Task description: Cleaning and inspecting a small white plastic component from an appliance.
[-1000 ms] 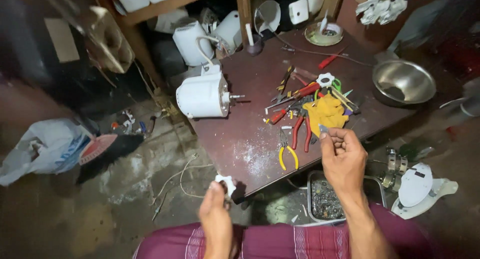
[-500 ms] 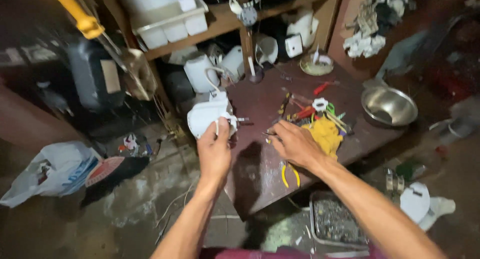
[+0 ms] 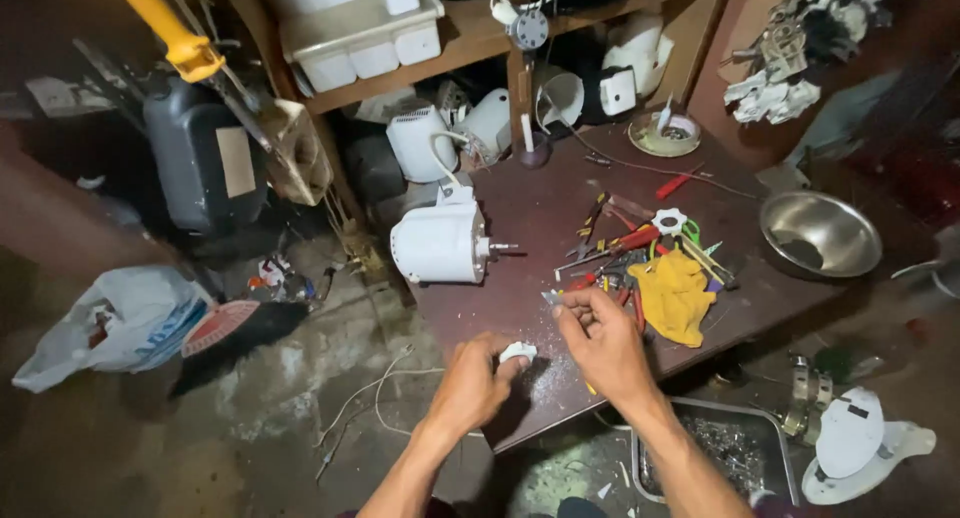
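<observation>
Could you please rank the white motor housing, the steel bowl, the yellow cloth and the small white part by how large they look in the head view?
1. white motor housing and steel bowl: alike
2. yellow cloth
3. small white part, at the left hand

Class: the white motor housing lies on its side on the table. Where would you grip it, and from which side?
Grip the white motor housing across its rounded body, coming from above. Its thin shaft juts right towards the tools, too slim to hold, and the table beside it is bare.
</observation>
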